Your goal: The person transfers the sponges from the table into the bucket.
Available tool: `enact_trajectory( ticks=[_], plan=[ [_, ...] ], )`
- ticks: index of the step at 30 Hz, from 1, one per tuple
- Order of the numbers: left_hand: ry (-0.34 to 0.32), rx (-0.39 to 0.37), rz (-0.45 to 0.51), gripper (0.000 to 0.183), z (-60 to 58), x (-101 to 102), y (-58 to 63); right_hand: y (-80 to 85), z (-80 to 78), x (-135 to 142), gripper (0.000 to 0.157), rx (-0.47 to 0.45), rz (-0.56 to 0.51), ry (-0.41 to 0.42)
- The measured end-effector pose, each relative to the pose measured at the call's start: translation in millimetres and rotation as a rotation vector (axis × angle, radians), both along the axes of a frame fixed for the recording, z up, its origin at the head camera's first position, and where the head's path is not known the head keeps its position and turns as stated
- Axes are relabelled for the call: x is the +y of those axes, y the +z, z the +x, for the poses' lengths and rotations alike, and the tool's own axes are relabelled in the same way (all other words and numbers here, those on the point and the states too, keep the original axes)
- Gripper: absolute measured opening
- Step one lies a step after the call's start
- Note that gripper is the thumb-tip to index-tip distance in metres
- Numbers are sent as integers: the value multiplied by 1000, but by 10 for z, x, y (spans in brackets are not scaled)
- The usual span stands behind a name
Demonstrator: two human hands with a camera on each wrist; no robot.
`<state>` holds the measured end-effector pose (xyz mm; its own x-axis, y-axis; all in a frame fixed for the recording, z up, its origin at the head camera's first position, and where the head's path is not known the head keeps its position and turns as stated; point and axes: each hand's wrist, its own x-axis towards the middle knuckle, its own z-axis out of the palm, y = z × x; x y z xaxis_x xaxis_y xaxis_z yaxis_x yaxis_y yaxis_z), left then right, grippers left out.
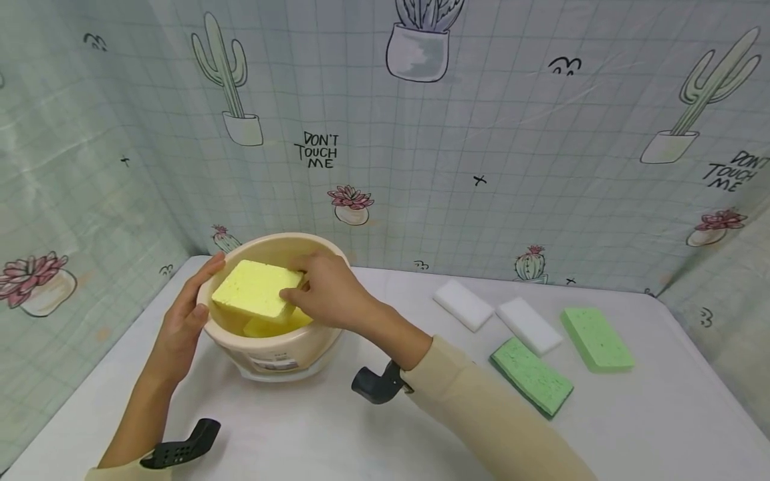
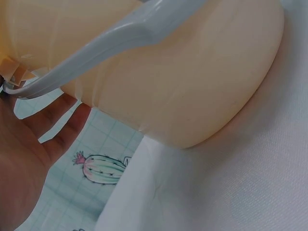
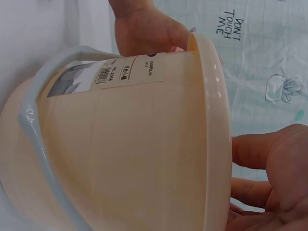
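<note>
In the head view a cream bucket stands on the white table at the left. My left hand holds its left side, fingers and thumb at the rim. My right hand reaches over the opening and pinches the right end of a yellow sponge, tilted within the mouth. More yellow sponge shows below it inside. The left wrist view shows the left fingers against the bucket wall near the grey handle. In the right wrist view the held sponge is hidden behind the rim.
To the right on the table lie two white sponges, one farther left and one beside it. A green scouring sponge and a light green sponge lie near them. A cactus-print cloth hangs behind.
</note>
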<state>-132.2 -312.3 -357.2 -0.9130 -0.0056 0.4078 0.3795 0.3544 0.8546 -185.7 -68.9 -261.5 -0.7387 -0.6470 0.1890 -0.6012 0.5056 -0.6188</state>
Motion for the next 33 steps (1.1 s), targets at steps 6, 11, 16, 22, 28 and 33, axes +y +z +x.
enact_trajectory(
  ticks=[6,11,16,22,28,33],
  plan=[
    [-39,4,68,58,-6,-5,-2,-22,-2,-10,30,-4,-24,-28],
    [-44,7,76,58,-5,-6,-5,-32,-3,-16,28,-11,-28,-36],
    [-42,-1,79,58,-12,-6,-13,-33,-4,-22,25,-11,-13,-44],
    [-40,-11,82,58,-12,-1,-12,-36,-10,-19,21,16,9,-38],
    [-32,-11,65,58,-11,-3,-13,-32,-16,-24,20,36,39,-36],
    [-38,-3,62,58,-14,-5,-17,-31,-21,-28,25,36,56,-45]
  ],
)
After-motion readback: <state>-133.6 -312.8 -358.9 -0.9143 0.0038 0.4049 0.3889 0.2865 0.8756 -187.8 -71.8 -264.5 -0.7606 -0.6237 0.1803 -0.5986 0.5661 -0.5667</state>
